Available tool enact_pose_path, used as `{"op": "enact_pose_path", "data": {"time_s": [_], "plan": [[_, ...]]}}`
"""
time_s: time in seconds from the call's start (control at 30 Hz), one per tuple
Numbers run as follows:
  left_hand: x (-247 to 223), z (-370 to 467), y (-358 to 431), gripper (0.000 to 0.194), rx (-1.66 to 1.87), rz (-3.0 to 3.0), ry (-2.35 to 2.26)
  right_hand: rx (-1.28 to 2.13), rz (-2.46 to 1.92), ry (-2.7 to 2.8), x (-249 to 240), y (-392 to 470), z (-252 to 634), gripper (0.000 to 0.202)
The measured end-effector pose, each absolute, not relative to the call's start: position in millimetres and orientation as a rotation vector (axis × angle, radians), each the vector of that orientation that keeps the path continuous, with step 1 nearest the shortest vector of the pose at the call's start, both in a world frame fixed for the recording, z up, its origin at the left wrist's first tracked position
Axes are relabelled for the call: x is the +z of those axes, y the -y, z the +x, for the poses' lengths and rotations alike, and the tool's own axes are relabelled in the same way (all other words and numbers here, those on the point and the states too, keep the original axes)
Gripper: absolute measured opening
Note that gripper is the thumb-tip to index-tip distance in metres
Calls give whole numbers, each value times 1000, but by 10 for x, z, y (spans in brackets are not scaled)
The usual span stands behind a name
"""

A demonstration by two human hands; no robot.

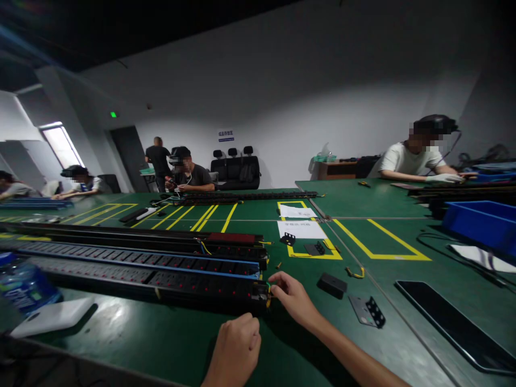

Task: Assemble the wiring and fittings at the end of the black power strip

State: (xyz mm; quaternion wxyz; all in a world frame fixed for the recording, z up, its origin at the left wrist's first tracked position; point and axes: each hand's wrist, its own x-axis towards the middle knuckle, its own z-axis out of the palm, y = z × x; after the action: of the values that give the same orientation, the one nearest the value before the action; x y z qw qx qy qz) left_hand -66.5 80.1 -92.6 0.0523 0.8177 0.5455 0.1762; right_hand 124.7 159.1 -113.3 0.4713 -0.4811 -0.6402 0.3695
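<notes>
A long black power strip with a row of sockets and small red marks lies across the green table. At its open right end, short green and yellow wires stick out. My right hand reaches to that end, thumb and forefinger closed together at the wires. My left hand is a closed fist just in front of the strip's end; whatever its curled fingers hold, if anything, is hidden. Right of my right hand lie a small black block and a black perforated bracket.
Behind this strip lie a blue-edged power strip and more black strips. A bottle and a white device are at left. A phone, a blue bin and paper sheets are around. Co-workers sit across the tables.
</notes>
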Motion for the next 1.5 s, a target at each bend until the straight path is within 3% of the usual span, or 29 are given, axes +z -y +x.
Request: {"op": "enact_pose_path", "data": {"time_s": [0.6, 1.5], "plan": [[-979, -660, -806, 19, 422, 2468, -1686, 964, -1134, 1536, -1280, -1635, 1282, 25], [-869, -648, -783, 22, 521, 2466, -1665, 938, -1165, 1538, -1188, -1607, 1262, 23]]}}
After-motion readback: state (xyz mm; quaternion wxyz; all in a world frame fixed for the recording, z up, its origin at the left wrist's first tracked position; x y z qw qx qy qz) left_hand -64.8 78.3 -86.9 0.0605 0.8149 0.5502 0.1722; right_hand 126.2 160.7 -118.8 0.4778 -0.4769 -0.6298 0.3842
